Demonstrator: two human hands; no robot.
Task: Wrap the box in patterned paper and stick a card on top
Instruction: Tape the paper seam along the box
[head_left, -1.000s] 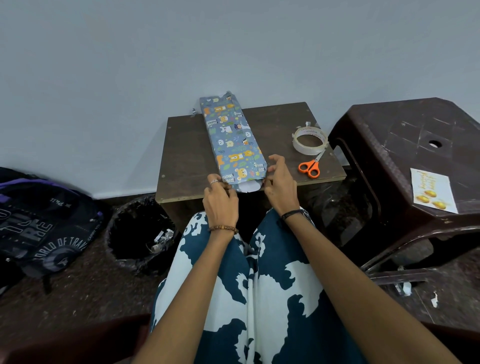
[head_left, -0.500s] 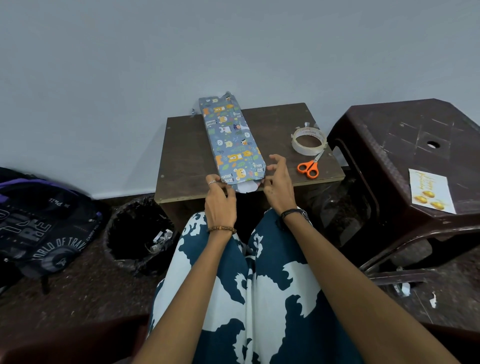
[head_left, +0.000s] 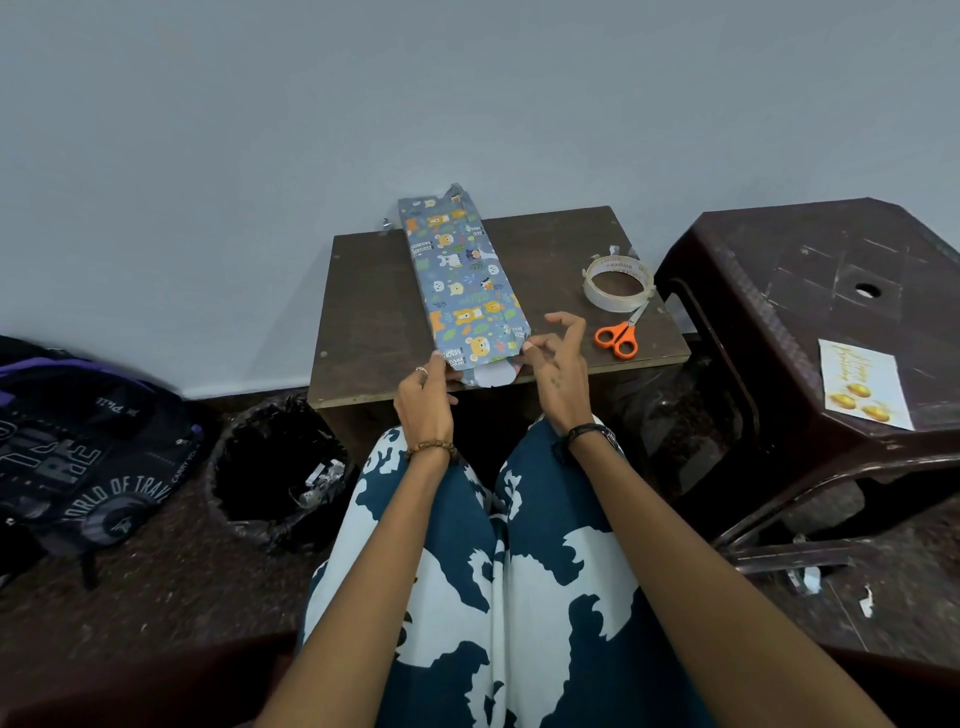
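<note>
A long box wrapped in blue paper with cartoon bears (head_left: 462, 280) lies lengthwise on the small brown table (head_left: 550, 244). Its near end is open, and white paper (head_left: 492, 375) shows there. My left hand (head_left: 423, 397) pinches the paper at the near left corner. My right hand (head_left: 558, 364) hovers at the near right corner, thumb and forefinger touching the paper edge, the other fingers spread. A white card with gold print (head_left: 862, 382) lies on the dark plastic stool (head_left: 810, 291) to the right.
A roll of clear tape (head_left: 617, 283) and orange-handled scissors (head_left: 619, 338) lie on the table's right side. A black bin with scraps (head_left: 275, 467) stands on the floor at the left, beside a dark backpack (head_left: 78, 447). The table backs onto the wall.
My right hand has lifted from the paper's end and its fingers have spread apart. My left hand stays pinched at the left corner. The box has not moved.
</note>
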